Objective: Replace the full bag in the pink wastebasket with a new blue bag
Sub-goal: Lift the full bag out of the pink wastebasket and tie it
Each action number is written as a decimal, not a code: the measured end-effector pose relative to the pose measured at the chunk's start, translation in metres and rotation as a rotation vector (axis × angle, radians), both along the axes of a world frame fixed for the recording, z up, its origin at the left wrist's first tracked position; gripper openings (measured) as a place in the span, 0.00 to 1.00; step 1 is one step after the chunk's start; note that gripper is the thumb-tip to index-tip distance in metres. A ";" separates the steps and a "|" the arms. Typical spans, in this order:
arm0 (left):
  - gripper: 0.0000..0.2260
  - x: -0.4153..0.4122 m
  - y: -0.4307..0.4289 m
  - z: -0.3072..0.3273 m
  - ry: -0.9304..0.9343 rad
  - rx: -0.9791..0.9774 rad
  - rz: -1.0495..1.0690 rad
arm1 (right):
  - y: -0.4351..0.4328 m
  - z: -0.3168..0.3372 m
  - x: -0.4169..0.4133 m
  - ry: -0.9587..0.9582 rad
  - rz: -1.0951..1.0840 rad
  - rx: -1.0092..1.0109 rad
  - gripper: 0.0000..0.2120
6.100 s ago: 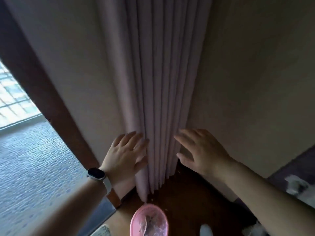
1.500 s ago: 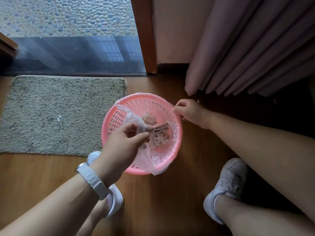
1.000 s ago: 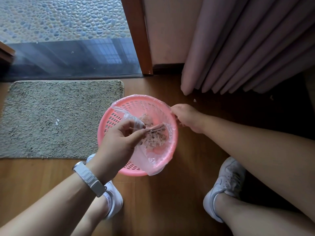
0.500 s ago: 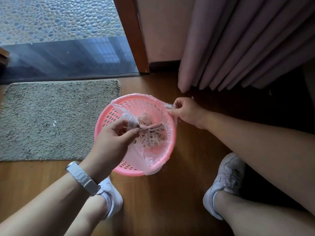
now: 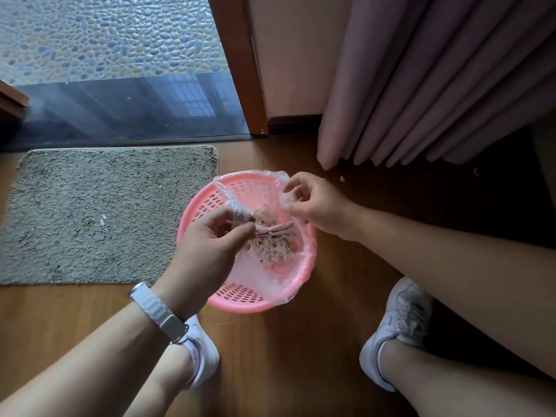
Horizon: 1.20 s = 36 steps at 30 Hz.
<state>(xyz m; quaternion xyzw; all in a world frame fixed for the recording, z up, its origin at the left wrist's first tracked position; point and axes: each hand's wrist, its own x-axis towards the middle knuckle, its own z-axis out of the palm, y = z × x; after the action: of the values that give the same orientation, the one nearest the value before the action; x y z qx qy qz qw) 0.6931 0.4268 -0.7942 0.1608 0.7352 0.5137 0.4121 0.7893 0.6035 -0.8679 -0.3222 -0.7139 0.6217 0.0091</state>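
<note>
Now both hands pinch the clear bag off the pink wastebasket rim: left hand & right hand each grip an edge, prob. to bunch it shut w/o spilling trash.

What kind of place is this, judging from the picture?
Probably a room in a home, beside a door to the outside. A doormat lies on the wooden floor before a glass door, a long curtain hangs beside it, and pebble paving shows beyond.
</note>
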 end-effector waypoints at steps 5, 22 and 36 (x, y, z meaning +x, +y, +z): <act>0.02 -0.006 -0.007 -0.004 0.020 -0.033 -0.006 | 0.007 -0.009 -0.001 -0.177 -0.329 -0.387 0.14; 0.07 -0.013 -0.037 0.019 0.308 -0.075 0.094 | -0.016 0.065 -0.013 -0.052 0.016 0.216 0.03; 0.03 -0.023 -0.069 0.090 0.714 0.020 0.144 | -0.089 0.171 0.008 0.251 -0.034 0.332 0.09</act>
<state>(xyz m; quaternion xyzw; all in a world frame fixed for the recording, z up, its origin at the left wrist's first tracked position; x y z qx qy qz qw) 0.6705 0.3581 -0.7043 0.2819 0.8371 0.4600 0.0909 0.7977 0.5141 -0.6969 -0.2485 -0.7943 0.5303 0.1615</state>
